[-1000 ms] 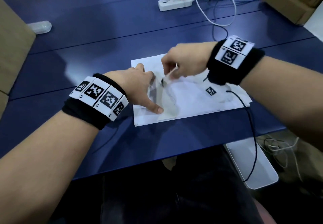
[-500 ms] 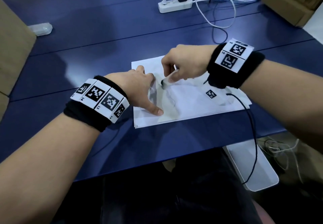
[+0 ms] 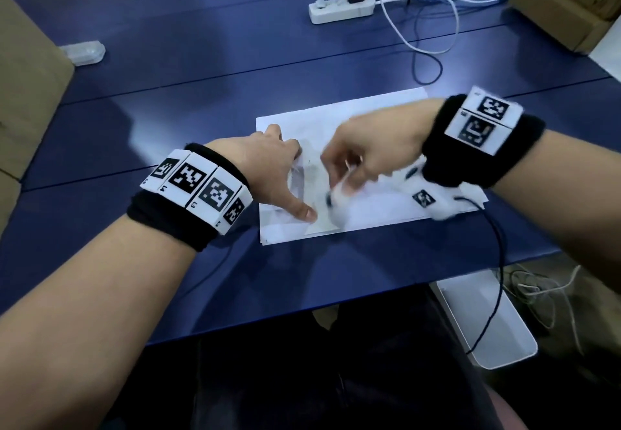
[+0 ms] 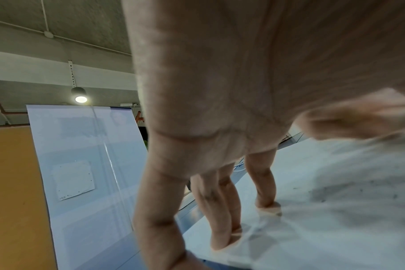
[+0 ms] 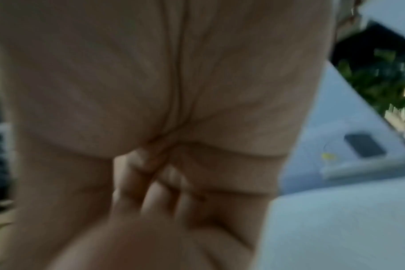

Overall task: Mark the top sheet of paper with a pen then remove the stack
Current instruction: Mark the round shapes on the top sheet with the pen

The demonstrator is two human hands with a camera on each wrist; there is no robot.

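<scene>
A stack of white paper (image 3: 379, 214) lies on the blue table (image 3: 168, 100) near its front edge. My left hand (image 3: 279, 174) presses on the stack's left part with straight, spread fingers, thumb toward the near edge. In the left wrist view its fingertips (image 4: 267, 205) stand on the paper (image 4: 335, 219), which shows grey smudges. My right hand (image 3: 366, 157) hovers over the middle of the sheet and pinches a pale pen (image 3: 339, 191), blurred, its dark tip down near the left thumb. The right wrist view shows only the right hand (image 5: 150, 191) with curled fingers; the pen is hidden there.
A white power strip (image 3: 341, 9) with a black plug and white cables (image 3: 420, 26) sits at the back. Cardboard boxes stand at the back right (image 3: 564, 9) and far left (image 3: 23, 93). A small clear case (image 3: 82, 53) lies back left. A black cable (image 3: 497, 261) hangs from my right wrist.
My right hand has swept the pen toward the stack's near edge and is blurred with motion. The left hand stays pressed on the paper.
</scene>
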